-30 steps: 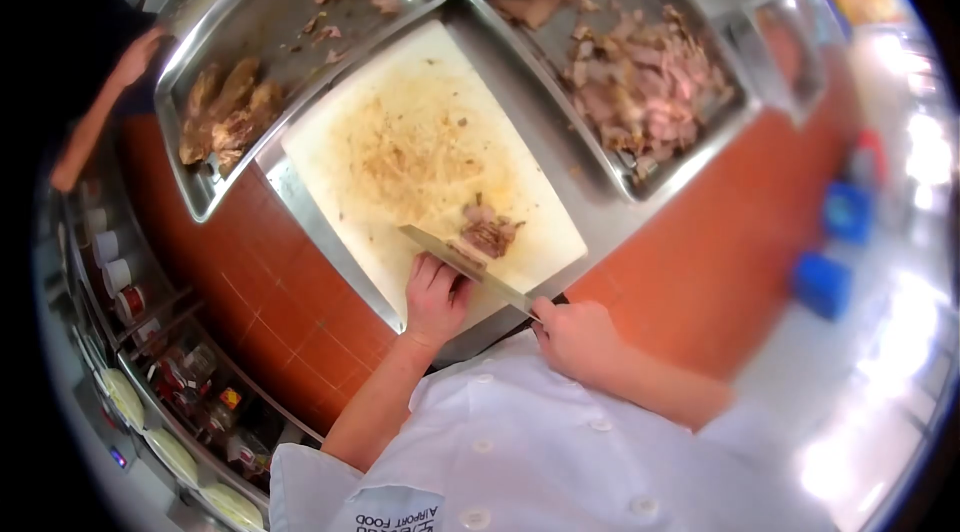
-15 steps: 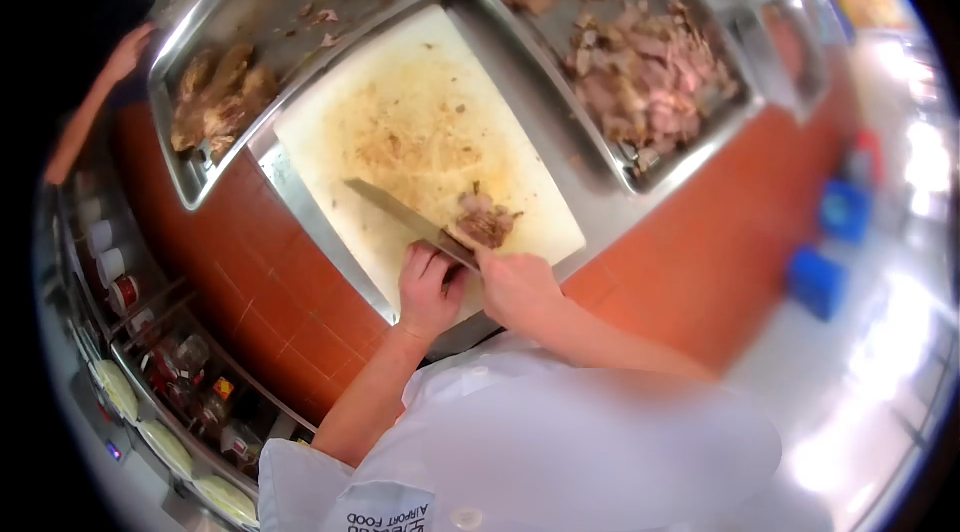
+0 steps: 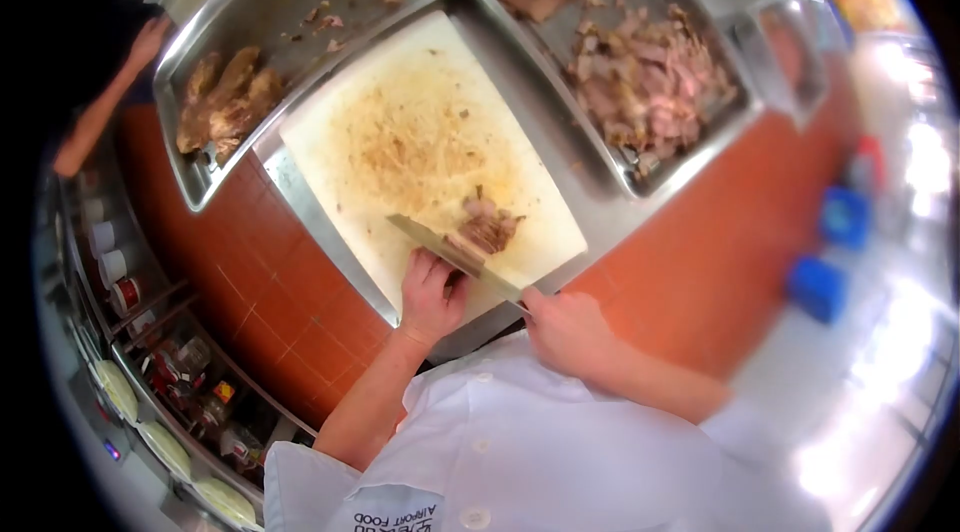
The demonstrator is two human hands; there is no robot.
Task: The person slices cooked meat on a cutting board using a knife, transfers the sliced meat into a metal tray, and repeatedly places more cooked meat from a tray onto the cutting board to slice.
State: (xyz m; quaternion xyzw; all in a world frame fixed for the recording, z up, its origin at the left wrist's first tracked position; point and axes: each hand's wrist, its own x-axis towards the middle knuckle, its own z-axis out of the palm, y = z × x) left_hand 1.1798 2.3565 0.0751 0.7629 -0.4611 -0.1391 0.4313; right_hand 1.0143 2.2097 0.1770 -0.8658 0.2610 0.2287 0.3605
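My right hand (image 3: 570,332) is closed around the handle of a long knife (image 3: 435,244), whose blade slants up and left across the near part of the white cutting board (image 3: 370,122). My left hand (image 3: 432,297) rests at the board's near edge with curled fingers against the blade's near side. Whatever lies beneath those fingers is mostly hidden. Just beyond the blade sits a small heap of sliced meat (image 3: 490,227). Brown stains and scraps mark the rest of the board.
At the upper left, a metal tray (image 3: 300,17) holds whole meat pieces (image 3: 228,97) and scraps. A second tray (image 3: 545,57) at the upper right holds much sliced meat (image 3: 650,77). Another person's arm (image 3: 110,97) shows at the far left. Shelves with jars (image 3: 190,357) stand lower left.
My right hand has drawn the knife back, down and to the right, so the tip sits nearer my left hand. My left hand has barely moved. Another hand has appeared at the top left.
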